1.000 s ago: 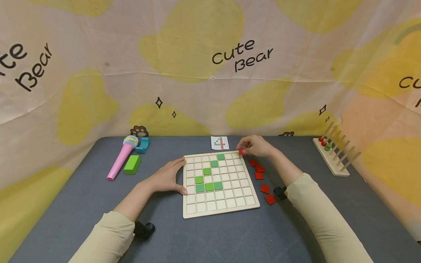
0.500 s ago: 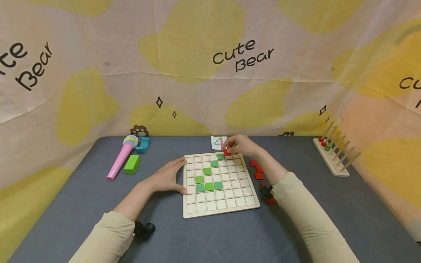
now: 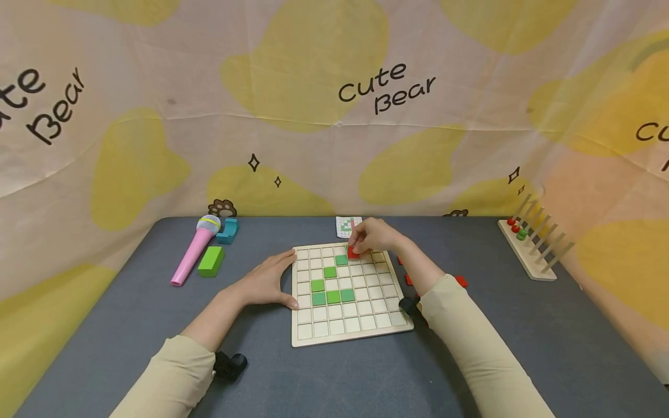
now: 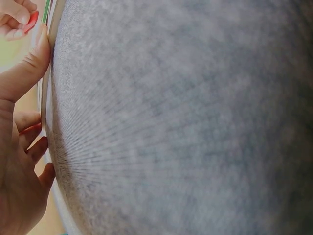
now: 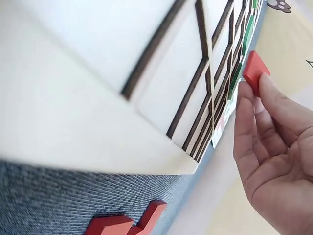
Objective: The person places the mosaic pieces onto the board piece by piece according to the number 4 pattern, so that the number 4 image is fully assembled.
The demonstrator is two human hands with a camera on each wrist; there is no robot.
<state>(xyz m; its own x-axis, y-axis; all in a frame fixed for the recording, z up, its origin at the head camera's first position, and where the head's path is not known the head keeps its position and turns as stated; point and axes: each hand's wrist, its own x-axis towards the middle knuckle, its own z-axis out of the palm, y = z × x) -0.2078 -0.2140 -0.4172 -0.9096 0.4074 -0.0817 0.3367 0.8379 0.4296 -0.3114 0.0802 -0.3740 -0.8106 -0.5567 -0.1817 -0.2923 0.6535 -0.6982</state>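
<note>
Red tile (image 3: 353,253), small, square and flat, pinched at the fingertips of the right hand (image 3: 372,237) over the far row of the wooden grid board (image 3: 360,334), just beside the topmost green tile (image 3: 341,260). Seen edge-on in the right wrist view (image 5: 254,72), thumb and fingers closed on it, hanging just off the board's face (image 5: 73,107); hidden partly by fingers from the head. Loose red tiles (image 5: 127,223) on the grey counter (image 3: 130,325) beside the board's right edge. Left hand (image 3: 263,281) spread flat, fingers straight against the board's left edge, thumb pressing the rim (image 4: 46,63). Six more green tiles seated in a stepped line. Behind, "Cute Bear" printed on the backdrop (image 3: 385,89). Pattern card (image 3: 347,226) beyond the board.
</note>
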